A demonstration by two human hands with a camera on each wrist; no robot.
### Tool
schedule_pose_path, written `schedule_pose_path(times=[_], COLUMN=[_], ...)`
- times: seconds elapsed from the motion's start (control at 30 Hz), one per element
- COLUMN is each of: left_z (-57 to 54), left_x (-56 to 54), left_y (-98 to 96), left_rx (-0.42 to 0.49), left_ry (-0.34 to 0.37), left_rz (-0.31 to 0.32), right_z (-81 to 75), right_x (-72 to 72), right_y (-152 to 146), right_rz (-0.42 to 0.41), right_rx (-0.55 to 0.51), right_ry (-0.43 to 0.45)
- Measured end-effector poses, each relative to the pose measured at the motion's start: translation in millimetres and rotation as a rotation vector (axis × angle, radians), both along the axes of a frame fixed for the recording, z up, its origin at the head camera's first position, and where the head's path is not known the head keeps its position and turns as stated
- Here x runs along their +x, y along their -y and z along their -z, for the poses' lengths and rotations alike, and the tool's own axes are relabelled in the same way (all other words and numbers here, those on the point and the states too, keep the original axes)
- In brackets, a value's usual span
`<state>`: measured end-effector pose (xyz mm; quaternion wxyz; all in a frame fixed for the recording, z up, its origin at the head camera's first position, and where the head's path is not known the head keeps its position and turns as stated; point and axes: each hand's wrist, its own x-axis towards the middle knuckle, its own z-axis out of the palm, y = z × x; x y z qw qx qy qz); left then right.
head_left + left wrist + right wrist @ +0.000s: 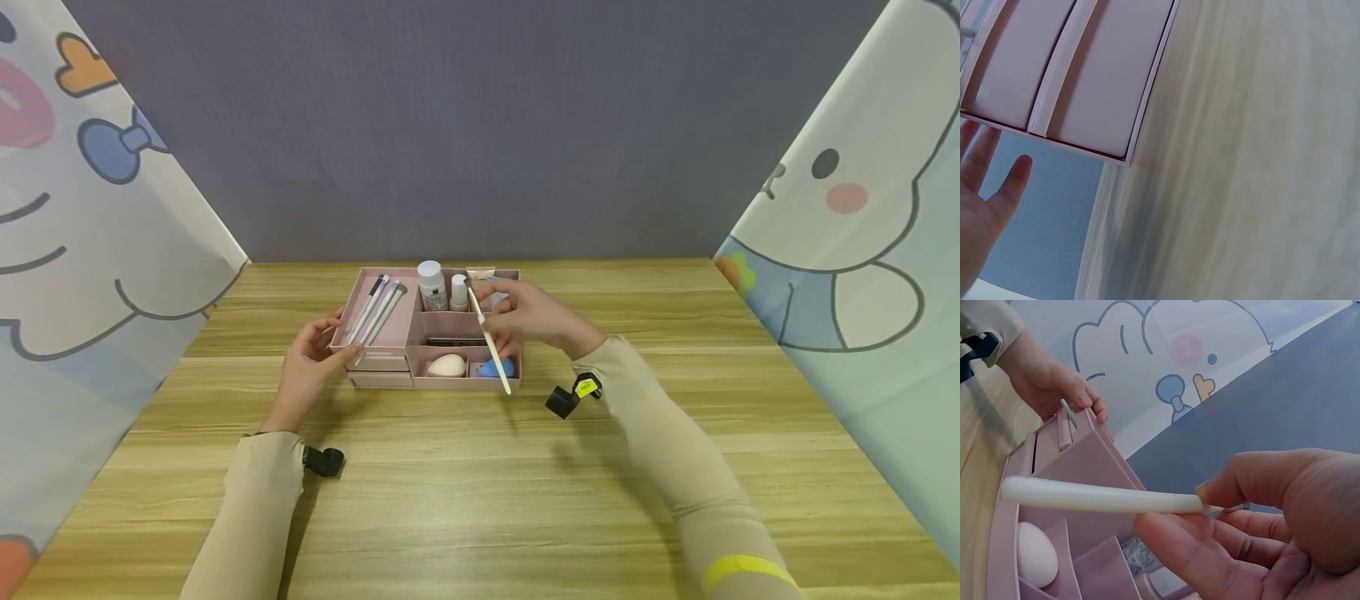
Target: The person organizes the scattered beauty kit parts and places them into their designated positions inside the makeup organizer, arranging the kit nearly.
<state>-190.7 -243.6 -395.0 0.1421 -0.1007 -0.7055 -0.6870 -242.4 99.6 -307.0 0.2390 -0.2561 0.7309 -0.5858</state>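
Note:
A pink makeup organizer (392, 315) stands on the wooden table. My left hand (311, 354) holds its front left corner, thumb at the top edge and fingers along the side. Several slim brushes (378, 312) lie on its left top tray. My right hand (528, 317) pinches a white-handled makeup brush (1104, 495) between thumb and fingers above the right compartments. The brush slants, handle end toward me; its dark tip is partly hidden. Below it are a white makeup sponge (447, 365) and a blue makeup sponge (491, 367), each in a front compartment.
A white-capped bottle (431, 283) and a smaller white bottle (459, 292) stand in the back compartment. Dark slim items (453, 342) lie in the middle one. Two drawers (1104, 75) form the organizer's left front. A grey-blue wall (480, 133) rises behind the table.

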Motion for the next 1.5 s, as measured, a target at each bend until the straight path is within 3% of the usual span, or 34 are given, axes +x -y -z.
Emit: schedule_pose_path(times=[0.37,0.63,0.87,1.5], left_z=[-1.9,-1.9,-2.3,-4.1], left_x=[1.2,0.8,1.0,2.3], left_y=[-0.9,-1.0,-1.2,-0.6], left_rx=[-0.018,0.002,0.0,-0.007], left_ry=[0.017,0.01,0.011,0.037], left_rz=[-0.009,-0.006,0.001,0.004], right_z=[-4.1,-6.3,-4.5,0.6], right_x=[-8.4,-11.8,-18.0,-29.1], right_y=[25.7,45.0,62.0,108.1], right_rz=[0.029,0.049,0.081,0.177], right_rx=[-0.025,-0.103,-0.116,-0.21], right_ry=[0.013,0.048,0.019,0.137])
